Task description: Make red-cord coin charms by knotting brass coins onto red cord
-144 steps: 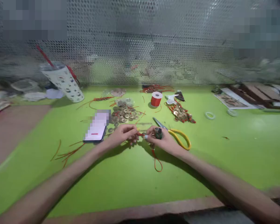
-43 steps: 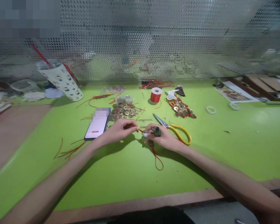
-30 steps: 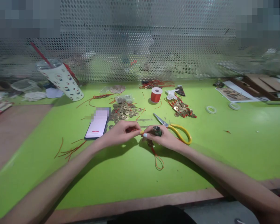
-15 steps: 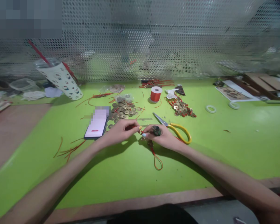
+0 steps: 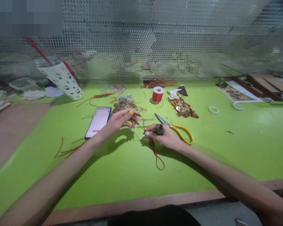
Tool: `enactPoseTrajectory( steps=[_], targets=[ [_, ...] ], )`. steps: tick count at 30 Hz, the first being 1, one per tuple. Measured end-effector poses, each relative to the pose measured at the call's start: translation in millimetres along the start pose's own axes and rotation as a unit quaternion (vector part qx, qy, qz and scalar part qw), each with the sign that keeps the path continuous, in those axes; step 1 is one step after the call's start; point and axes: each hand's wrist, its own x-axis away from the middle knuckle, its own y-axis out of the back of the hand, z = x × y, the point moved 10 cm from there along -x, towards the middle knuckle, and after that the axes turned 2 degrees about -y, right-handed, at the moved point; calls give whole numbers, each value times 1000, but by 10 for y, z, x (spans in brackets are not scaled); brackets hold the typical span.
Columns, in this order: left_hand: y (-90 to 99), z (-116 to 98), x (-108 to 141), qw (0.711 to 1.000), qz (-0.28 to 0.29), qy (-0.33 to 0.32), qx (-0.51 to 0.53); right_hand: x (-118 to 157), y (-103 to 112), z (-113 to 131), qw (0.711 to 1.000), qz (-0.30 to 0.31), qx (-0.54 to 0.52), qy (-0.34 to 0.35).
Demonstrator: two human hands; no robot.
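Note:
My right hand (image 5: 163, 134) is closed in a pinch on a string of coins (image 5: 152, 143), bronze-coloured and threaded on red cord. A red cord loop (image 5: 159, 162) hangs from its lower end onto the green table. From the knot at my right fingertips, a thin red cord (image 5: 143, 121) arcs up to my left hand (image 5: 126, 119). My left fingers are loosely curled around the cord's end, which they partly hide. A dark cylindrical object (image 5: 159, 129) rests against my right hand; I cannot tell its kind. Yellow-handled scissors (image 5: 182, 133) lie just beyond that hand.
Loose coins (image 5: 124, 105) lie behind my left hand, beside a phone (image 5: 98, 124). Farther back are a red thread spool (image 5: 158, 94) and a pile of coin strings (image 5: 185, 108). A patterned cup (image 5: 61, 80) leans at left. Tape rings (image 5: 213, 110) lie right. Perforated metal (image 5: 122, 47) stands behind.
My left hand has moved up and to the left from my right fingertips, and the red cord now spans the gap. My right hand keeps the coin string in nearly the same place.

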Motion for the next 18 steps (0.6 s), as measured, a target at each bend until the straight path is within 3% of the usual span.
enactPoseTrajectory(
  steps=[4,6,8,12,13,18],
  targets=[
    [267,-58,-19,989,-88,-50,-108,-5,-9,-25,999,6,-40,-19],
    [303,-86,-20,972,-99,-83,-195,-8,-28,-33,998,16,-53,-20],
    [225,-74,-25,961,-64,-103,-248,-11,-42,-36,998,26,-58,-14],
    [-196,96,14,967,109,-63,-223,-16,-45,-9,998,32,-59,4],
    [-257,93,32,968,119,-59,-212,-16,-46,6,998,34,-56,8],
    [-312,-10,60,990,50,-61,-121,-6,-64,87,998,46,-21,26]
  ],
)
